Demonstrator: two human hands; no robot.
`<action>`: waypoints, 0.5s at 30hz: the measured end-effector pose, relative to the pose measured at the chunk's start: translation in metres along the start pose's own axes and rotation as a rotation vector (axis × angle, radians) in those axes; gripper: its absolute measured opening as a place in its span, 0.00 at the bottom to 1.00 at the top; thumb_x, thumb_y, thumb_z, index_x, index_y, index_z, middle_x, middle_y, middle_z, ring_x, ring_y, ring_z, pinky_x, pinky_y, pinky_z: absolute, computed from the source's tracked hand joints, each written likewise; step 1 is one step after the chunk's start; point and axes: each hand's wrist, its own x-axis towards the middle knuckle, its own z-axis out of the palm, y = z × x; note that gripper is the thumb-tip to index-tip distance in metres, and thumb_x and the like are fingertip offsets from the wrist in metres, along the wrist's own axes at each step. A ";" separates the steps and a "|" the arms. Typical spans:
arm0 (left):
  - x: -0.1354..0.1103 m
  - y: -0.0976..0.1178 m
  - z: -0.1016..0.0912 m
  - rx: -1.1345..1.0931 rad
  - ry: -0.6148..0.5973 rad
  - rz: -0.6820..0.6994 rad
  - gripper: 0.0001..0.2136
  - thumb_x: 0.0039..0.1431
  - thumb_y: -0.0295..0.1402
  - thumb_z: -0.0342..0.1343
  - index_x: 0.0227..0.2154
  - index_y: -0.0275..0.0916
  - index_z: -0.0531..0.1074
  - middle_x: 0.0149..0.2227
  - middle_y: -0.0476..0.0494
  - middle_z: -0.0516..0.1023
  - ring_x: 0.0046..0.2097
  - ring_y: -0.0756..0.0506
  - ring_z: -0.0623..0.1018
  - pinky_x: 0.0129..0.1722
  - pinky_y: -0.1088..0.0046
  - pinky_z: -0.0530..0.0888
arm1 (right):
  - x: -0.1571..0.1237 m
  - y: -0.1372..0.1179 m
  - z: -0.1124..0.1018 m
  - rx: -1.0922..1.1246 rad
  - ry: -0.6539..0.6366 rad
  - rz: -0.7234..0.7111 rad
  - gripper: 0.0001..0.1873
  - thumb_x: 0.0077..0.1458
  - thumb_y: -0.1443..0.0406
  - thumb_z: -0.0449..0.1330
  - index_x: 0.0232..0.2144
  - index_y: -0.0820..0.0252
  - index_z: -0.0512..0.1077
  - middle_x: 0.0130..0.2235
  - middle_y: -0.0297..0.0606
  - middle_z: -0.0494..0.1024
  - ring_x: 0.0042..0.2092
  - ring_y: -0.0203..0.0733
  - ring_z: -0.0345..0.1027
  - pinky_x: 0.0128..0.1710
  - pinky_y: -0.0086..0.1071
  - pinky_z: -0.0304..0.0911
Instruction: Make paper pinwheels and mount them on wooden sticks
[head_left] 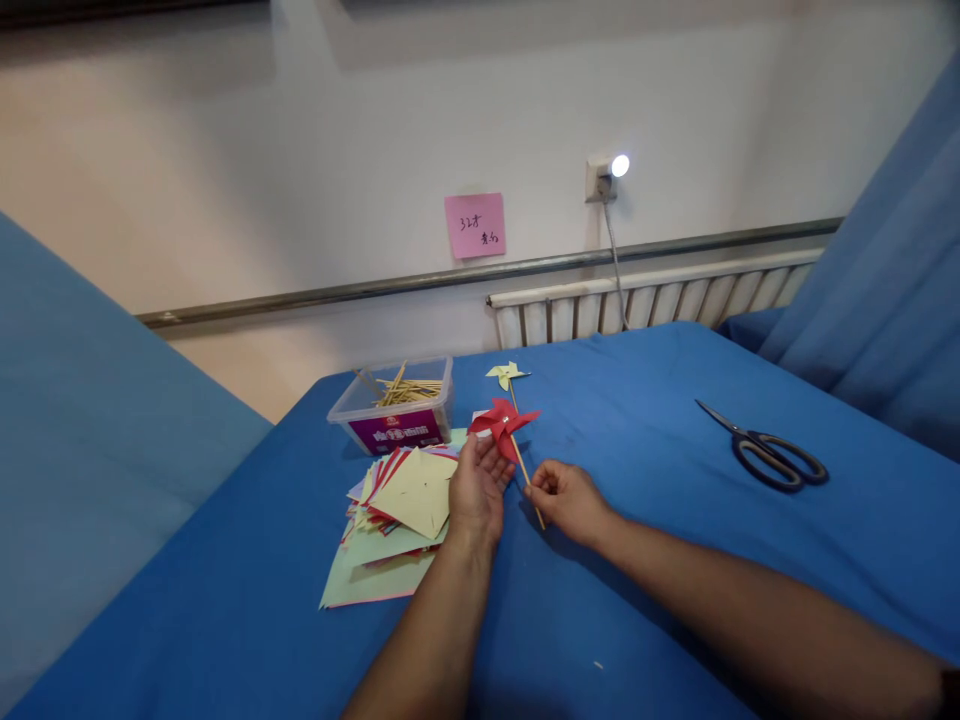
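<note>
A red paper pinwheel [507, 425] on a thin wooden stick is held above the blue-covered table. My right hand [566, 500] pinches the lower part of its stick, whose end sticks out below the fingers. Palm up, my left hand [482, 485] lies just under the pinwheel's blades with its fingers stretched out; whether it touches the paper I cannot tell. Behind the red one, a pale yellow pinwheel [508, 374] lies on the table, its stick partly hidden. Left of my left hand is a stack of coloured paper squares [416, 492], slit sheets on top.
A clear plastic box [401, 420] with a purple label holds many wooden sticks behind the paper stack. Dark-handled scissors [765, 450] lie partly spread on the right side of the blue tablecloth [637, 400]. Beyond the table are a radiator [660, 300] and a wall.
</note>
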 end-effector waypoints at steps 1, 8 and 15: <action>-0.001 -0.004 0.000 0.031 0.004 -0.026 0.14 0.55 0.42 0.56 0.34 0.35 0.74 0.36 0.39 0.80 0.33 0.47 0.79 0.32 0.73 0.72 | 0.004 0.003 -0.002 -0.005 0.042 0.015 0.07 0.52 0.63 0.59 0.25 0.59 0.69 0.21 0.30 0.73 0.22 0.33 0.65 0.23 0.25 0.56; 0.001 -0.026 -0.004 0.219 -0.012 0.028 0.12 0.45 0.34 0.65 0.33 0.34 0.73 0.36 0.36 0.81 0.30 0.48 0.79 0.30 0.74 0.71 | 0.042 0.007 -0.035 -0.206 0.210 0.132 0.11 0.54 0.60 0.56 0.23 0.58 0.70 0.21 0.33 0.75 0.24 0.36 0.68 0.25 0.27 0.56; 0.006 -0.027 -0.004 0.239 0.013 0.059 0.11 0.45 0.28 0.62 0.34 0.34 0.73 0.34 0.37 0.81 0.28 0.50 0.77 0.29 0.75 0.72 | 0.107 -0.009 -0.047 -0.475 0.253 0.218 0.12 0.55 0.60 0.55 0.27 0.58 0.75 0.27 0.37 0.79 0.30 0.38 0.71 0.27 0.28 0.54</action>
